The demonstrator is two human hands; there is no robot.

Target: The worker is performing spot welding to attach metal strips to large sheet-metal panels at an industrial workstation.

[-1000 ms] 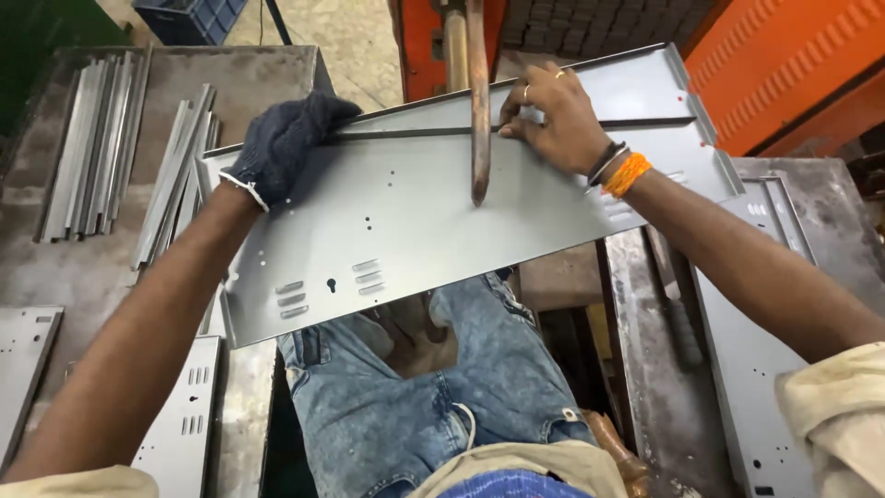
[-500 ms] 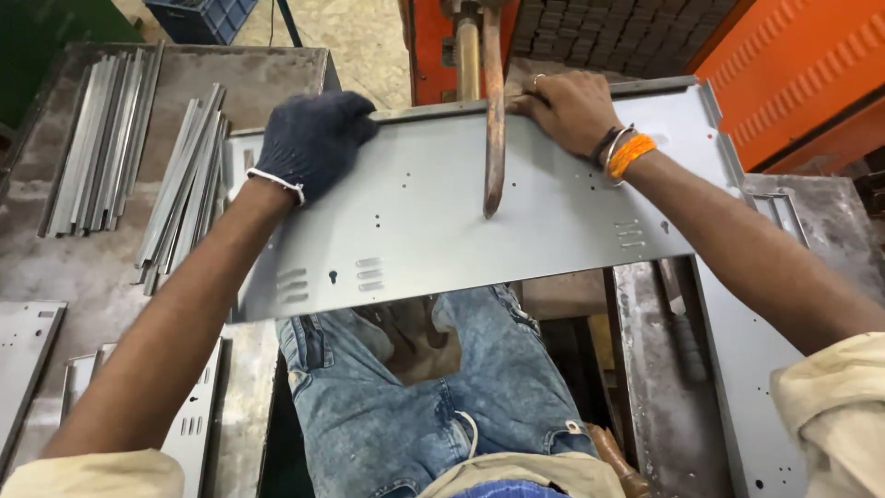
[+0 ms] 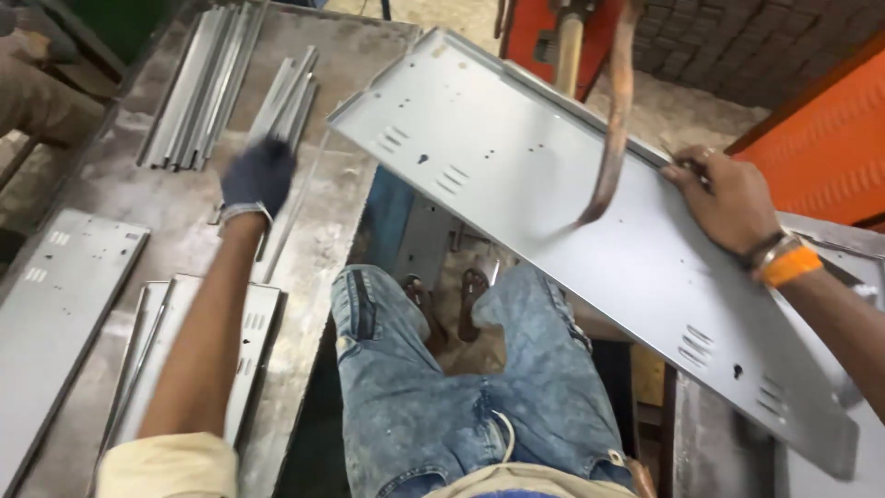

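Now the right hand [image 3: 724, 198] has the long grey metal panel [image 3: 590, 231] by its far edge, fingers curled shut over the rim, and it is the only hand on it. The panel hangs tilted above the person's lap, its long axis running on a diagonal from the upper left, near the strips, down to the lower right past the orange wristband [image 3: 784, 266]. A thin copper-coloured rod [image 3: 613, 120] drops down from the machine above and meets the panel's face around its middle. The left hand [image 3: 258, 175], in a dark glove, is well apart from the panel, out over the steel workbench [image 3: 341, 212] to the left, close by a bundle of narrow metal strips [image 3: 277, 106]; it is blurred, so I cannot tell how far the fingers are open or whether they hold anything. More flat panels [image 3: 64, 295] lie stacked on the bench nearer the body. Compared with half a second ago there is a big change: then both hands gripped the panel's far edge and it lay level and square across the lap, whereas now the gloved hand has let go and swung left, and the panel has pivoted to a slant in the right hand alone.
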